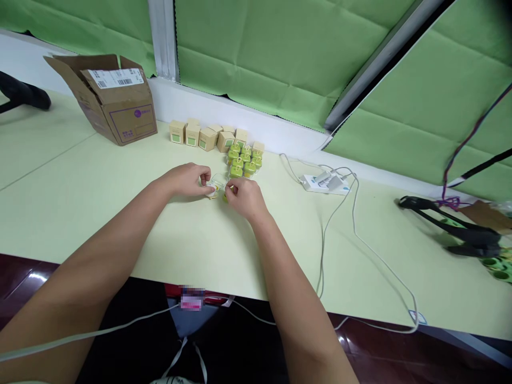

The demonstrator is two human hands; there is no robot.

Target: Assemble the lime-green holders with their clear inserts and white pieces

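Both hands are close together over the middle of the table. My left hand [189, 180] pinches a small white-and-yellow piece [212, 190] between thumb and fingers. A clear plastic piece [218, 179] shows between the two hands. My right hand [245, 196] has its fingers pinched together, and a small yellow-green item [225, 196] peeks out beneath them, mostly hidden. Just beyond the hands stands a cluster of small green-lidded clear containers [237, 162] with loops on top. Behind that cluster is a row of small brown cardboard boxes [207, 138] with green labels.
An open cardboard carton [130, 114] stands at the back left. To the right lies a white power strip [325, 183] with plugs and cables [356, 229] trailing over the table edge. A black stand [460, 229] and green holed pieces [498, 269] are at far right.
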